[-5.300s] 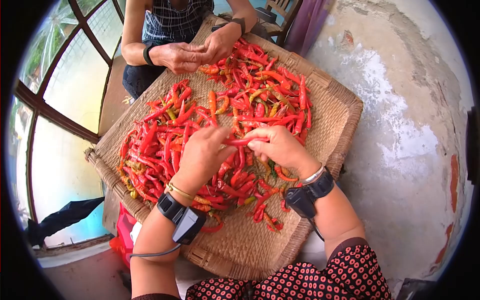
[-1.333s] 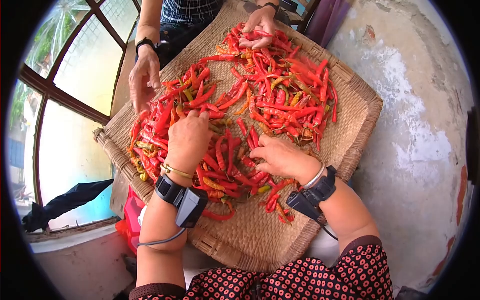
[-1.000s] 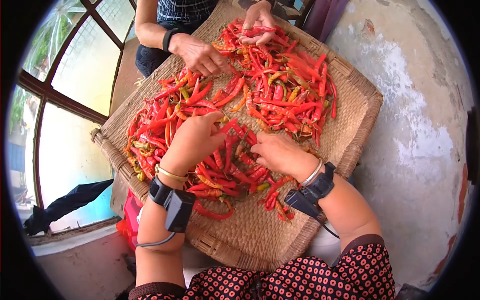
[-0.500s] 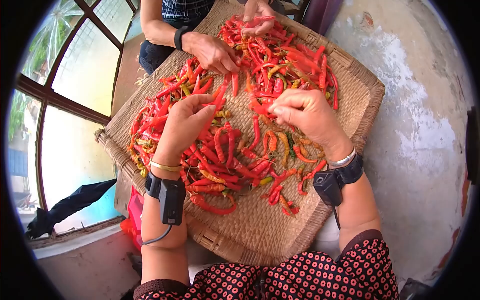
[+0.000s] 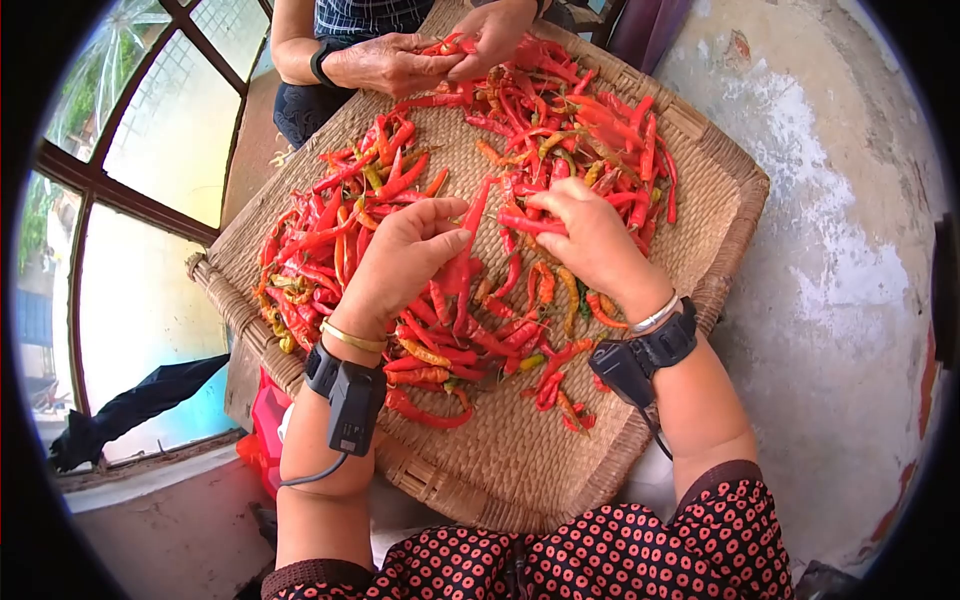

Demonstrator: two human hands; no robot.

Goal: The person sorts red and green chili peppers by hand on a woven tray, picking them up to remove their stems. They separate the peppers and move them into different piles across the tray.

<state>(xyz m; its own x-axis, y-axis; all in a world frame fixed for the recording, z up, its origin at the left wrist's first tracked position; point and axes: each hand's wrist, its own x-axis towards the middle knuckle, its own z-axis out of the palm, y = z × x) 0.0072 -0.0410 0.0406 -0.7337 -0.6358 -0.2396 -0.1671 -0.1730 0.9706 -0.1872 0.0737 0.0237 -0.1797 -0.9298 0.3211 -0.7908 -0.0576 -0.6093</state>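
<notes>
My left hand [image 5: 402,262] is over the middle of a woven tray [image 5: 520,470], its thumb and fingers closed on a red chili pepper [image 5: 476,222] that stands nearly upright and is slightly blurred. To its right, my right hand [image 5: 603,245] pinches another red chili pepper [image 5: 533,223], which points toward the left hand. Beneath and beside the left hand spreads a heap of red chilies [image 5: 310,245]. A second heap of chilies [image 5: 620,130] lies beyond my right hand. Smaller orange and greenish peppers [image 5: 568,300] are scattered between my wrists.
Across the tray, another person's two hands [image 5: 400,65] hold red chilies above the far edge. A window [image 5: 150,120] and a dark folded umbrella [image 5: 140,410] are at left, with a red bag [image 5: 265,430] below the tray. A plastered wall [image 5: 830,250] stands at right.
My left hand has moved right, with a chili now plainly in it. My right hand has shifted slightly left. The other person's hands have drawn back and come together.
</notes>
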